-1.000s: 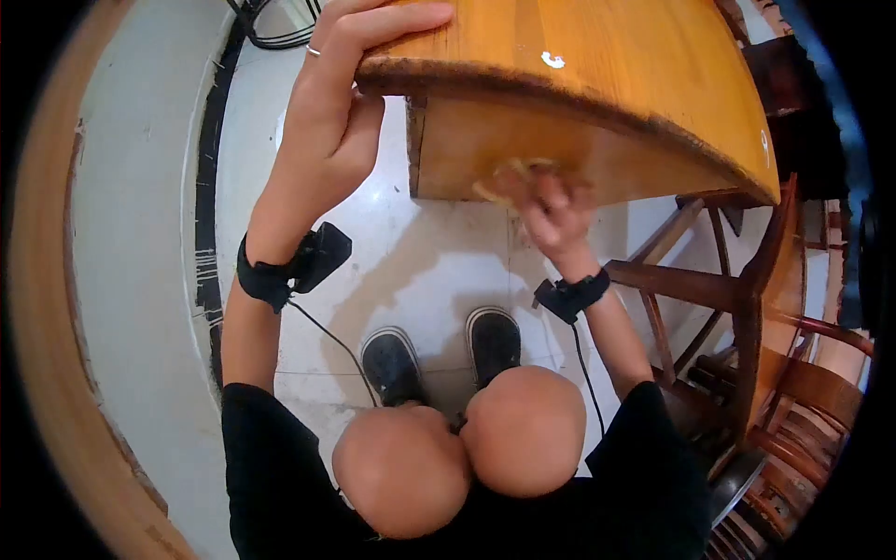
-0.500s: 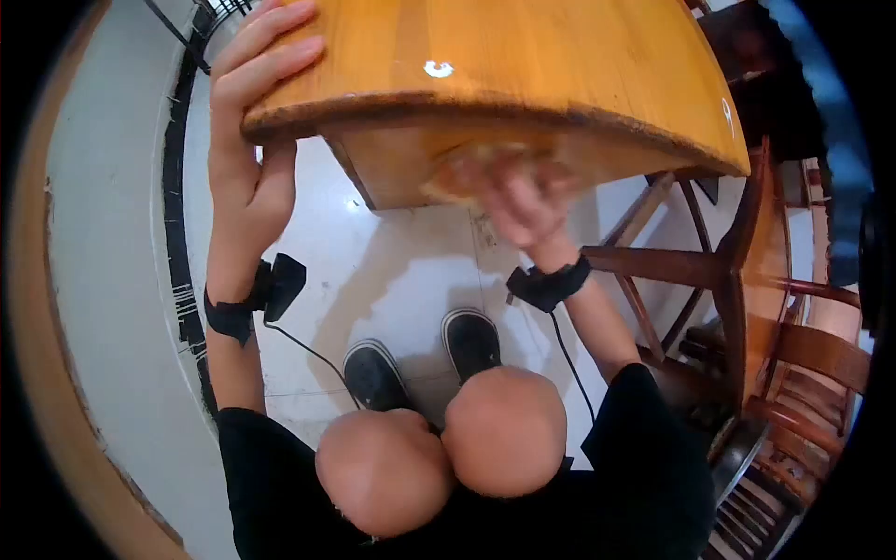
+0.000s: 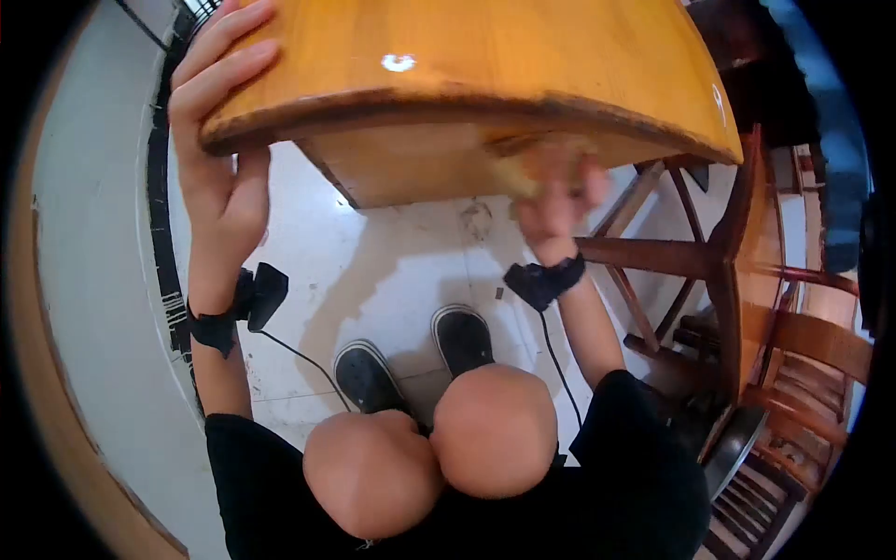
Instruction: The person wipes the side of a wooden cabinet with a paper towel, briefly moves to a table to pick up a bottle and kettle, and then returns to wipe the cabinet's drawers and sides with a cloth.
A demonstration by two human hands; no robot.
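A glossy orange-brown wooden table [image 3: 485, 56] with a curved, worn dark edge fills the top of the head view. My left hand [image 3: 229, 121] grips its left corner, fingers spread over the top and thumb underneath. Below the front edge, my right hand [image 3: 557, 191] is closed round a yellowish sponge-like pad [image 3: 520, 175]. Motion smears the hand and the pad, so I cannot tell the pad's exact kind. Both lie against the wooden panel [image 3: 411, 168] under the tabletop in this view. Black straps with small devices circle both wrists.
Dark wooden chairs [image 3: 821, 345] and a brown wooden frame with crossed legs [image 3: 653, 254] stand to the right. A pale wall [image 3: 93, 233] runs along the left. My knees and dark shoes [image 3: 462, 338] are below, on the white tiled floor [image 3: 308, 299].
My right hand has moved right along the underside with the pad. My left hand keeps its hold on the corner, while the view has shifted slightly.
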